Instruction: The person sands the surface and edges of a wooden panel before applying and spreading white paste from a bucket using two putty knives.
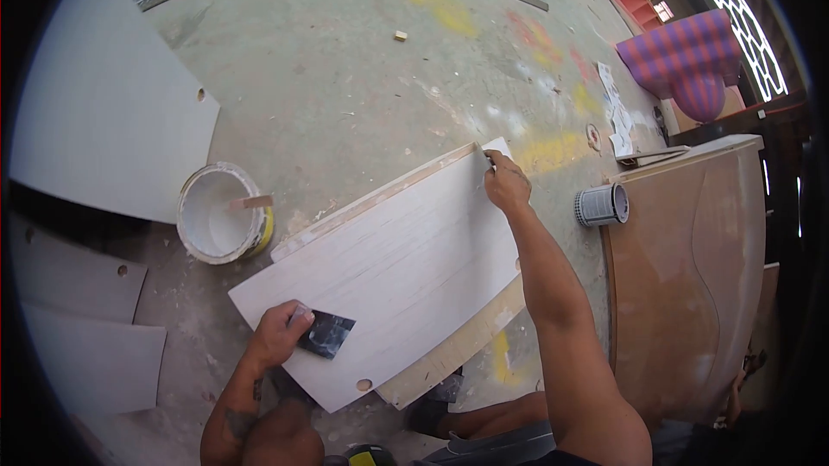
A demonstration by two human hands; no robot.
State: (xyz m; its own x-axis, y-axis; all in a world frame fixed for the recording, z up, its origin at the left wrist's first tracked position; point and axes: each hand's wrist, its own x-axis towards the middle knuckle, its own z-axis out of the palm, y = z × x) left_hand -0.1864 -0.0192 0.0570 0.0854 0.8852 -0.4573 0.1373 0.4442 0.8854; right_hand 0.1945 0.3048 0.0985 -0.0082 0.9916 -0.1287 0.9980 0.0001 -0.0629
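A white-coated wooden panel (397,267) lies at a slant in front of me, with round holes near its edge. My left hand (278,334) is over its near left corner, pinching a flat black rectangular piece (328,334) with whitish smears; its exact kind is unclear. At the far right corner, my right hand (508,181) has its fingers curled over the panel's edge. Bare wood (466,349) shows under the near right side, and a pale wooden strip (380,194) runs along the far side.
A bucket (186,233) of white material, with a wooden stick (250,202), stands left of the panel. More white panels (104,103) lie at the left. A tin can (596,205) sits by a large brown panel (665,267) on the right. Yellow paint patches mark the concrete floor (328,77).
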